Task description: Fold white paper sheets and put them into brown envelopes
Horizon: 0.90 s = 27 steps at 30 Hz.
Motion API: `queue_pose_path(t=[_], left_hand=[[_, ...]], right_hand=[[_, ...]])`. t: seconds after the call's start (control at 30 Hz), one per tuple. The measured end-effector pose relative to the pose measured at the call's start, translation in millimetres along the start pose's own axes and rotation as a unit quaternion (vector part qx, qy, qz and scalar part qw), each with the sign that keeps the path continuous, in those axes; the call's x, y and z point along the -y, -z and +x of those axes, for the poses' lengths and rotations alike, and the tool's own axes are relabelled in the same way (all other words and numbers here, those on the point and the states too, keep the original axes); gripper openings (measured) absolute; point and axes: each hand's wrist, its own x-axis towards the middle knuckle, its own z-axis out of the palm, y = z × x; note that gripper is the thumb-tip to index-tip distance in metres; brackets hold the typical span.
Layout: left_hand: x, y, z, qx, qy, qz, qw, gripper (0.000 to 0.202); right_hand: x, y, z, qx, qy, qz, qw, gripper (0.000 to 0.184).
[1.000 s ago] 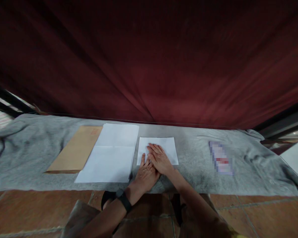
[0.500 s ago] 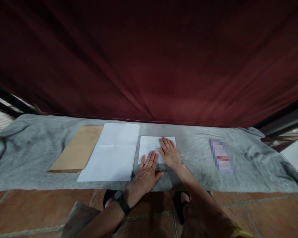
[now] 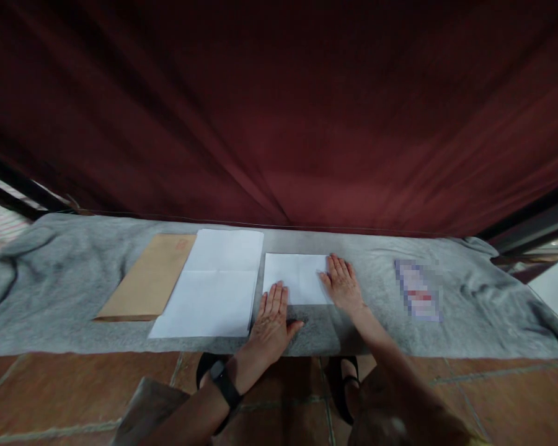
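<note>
- As our black shoes are resting on terracotta floor tiles, we are wearing a black wristwatch on our left wrist.
- We are laying our left hand flat, fingertips on the lower left of the small white paper, thumb apart and grasping nothing.
- We are spreading our right hand flat over that paper's right edge, its fingers near the upper corner, likewise clamped on nothing.
- Between our hands, the small paper is lying on the grey cloth.
- Just left of it, large white sheets are showing a crosswise crease; beside them a brown envelope is bearing a reddish mark.
- Well to the right, a pixelated purple-and-white item is lying on the cloth.
- Beyond everything, we are facing a dark red curtain.
</note>
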Motion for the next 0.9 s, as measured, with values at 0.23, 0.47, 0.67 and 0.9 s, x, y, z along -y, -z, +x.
queue_pose_path(t=[0.23, 0.47, 0.67, 0.9], left_hand=[[-1, 2.9, -1, 0.002, -0.004, 0.000, 1.000, 0.080], [2, 1.0, -4, -0.008, 0.001, -0.001, 1.000, 0.073], [2, 5.8, -13, 0.008, 0.026, 0.012, 1.000, 0.074], [3, 1.5, -9, 0.028, 0.064, 0.050, 0.996, 0.058]], right_hand=[[44, 22, -2, 0.004, 0.092, 0.107, 0.990, 0.059], [73, 17, -21, 0.073, 0.191, 0.126, 0.971, 0.057], [50, 16, -21, 0.067, 0.160, 0.087, 0.981, 0.061], [45, 18, -20, 0.067, 0.133, 0.086, 0.985, 0.063]])
